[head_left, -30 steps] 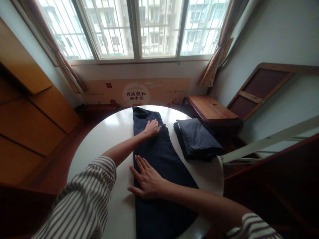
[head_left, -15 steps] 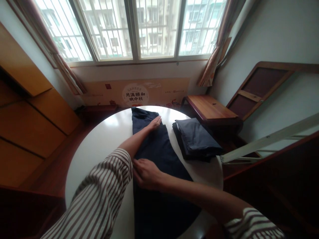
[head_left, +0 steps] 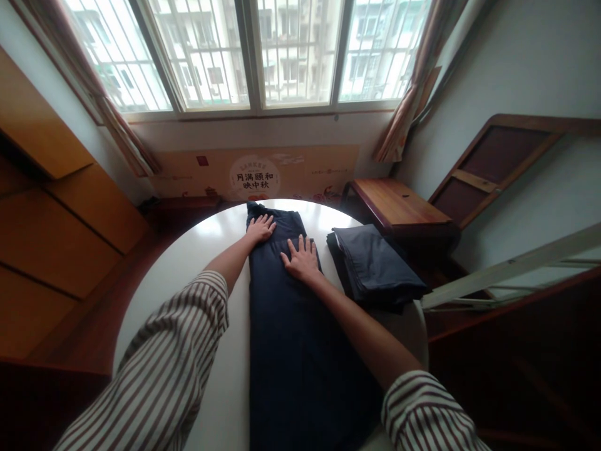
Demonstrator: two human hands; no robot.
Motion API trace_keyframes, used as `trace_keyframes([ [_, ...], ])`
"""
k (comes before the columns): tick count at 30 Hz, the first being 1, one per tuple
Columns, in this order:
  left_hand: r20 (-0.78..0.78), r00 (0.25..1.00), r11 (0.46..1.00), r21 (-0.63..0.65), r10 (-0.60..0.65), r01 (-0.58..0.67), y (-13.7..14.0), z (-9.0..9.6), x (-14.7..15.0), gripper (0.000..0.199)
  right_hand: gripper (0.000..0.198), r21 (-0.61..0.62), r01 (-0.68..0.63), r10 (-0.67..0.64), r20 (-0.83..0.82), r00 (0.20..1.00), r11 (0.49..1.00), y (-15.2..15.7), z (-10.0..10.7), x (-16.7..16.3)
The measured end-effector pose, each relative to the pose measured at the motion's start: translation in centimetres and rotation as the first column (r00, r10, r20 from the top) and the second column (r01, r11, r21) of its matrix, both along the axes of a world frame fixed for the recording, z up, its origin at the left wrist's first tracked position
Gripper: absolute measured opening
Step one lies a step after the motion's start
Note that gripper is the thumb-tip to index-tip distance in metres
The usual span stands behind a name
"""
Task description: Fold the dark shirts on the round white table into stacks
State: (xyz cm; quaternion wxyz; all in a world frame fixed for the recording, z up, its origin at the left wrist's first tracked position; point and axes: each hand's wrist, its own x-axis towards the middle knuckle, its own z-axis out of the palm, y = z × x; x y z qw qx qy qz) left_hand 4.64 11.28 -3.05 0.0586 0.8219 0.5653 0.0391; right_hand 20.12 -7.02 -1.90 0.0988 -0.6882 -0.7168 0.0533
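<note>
A long dark navy garment, which looks like a pair of trousers, lies lengthwise over a round white table. Its far end is bunched a little near the table's far edge. My left hand rests flat on the cloth at that far end, fingers spread. Slightly nearer and to the right, my right hand presses flat on the same garment, its fingers apart too. The near end of the cloth runs out of the bottom of the view. To the right sits a stack of folded dark clothes.
Beyond the table on the right stands a low wooden table. A printed banner covers the wall below the barred window. Wooden cabinets line the left side. A pale metal frame slants in from the right.
My right hand has gone from the middle of the garment to its far part and opened flat. My left hand has shifted left, fingers now spread. The cloth lies flatter.
</note>
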Motion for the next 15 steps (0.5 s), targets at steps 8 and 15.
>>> trace_keyframes([
  [8,0.130,0.992,0.993,0.115,-0.005,-0.010,2.5,0.3,1.0,0.044,0.072,0.004,-0.093,0.093,0.000,0.996,0.996,-6.1,-1.7,-0.3],
  [15,0.190,0.971,0.956,0.281,-0.145,0.088,0.0,4.2,1.0,0.034,0.073,0.007,-0.252,0.252,0.007,0.968,0.968,-14.8,-1.7,0.8],
])
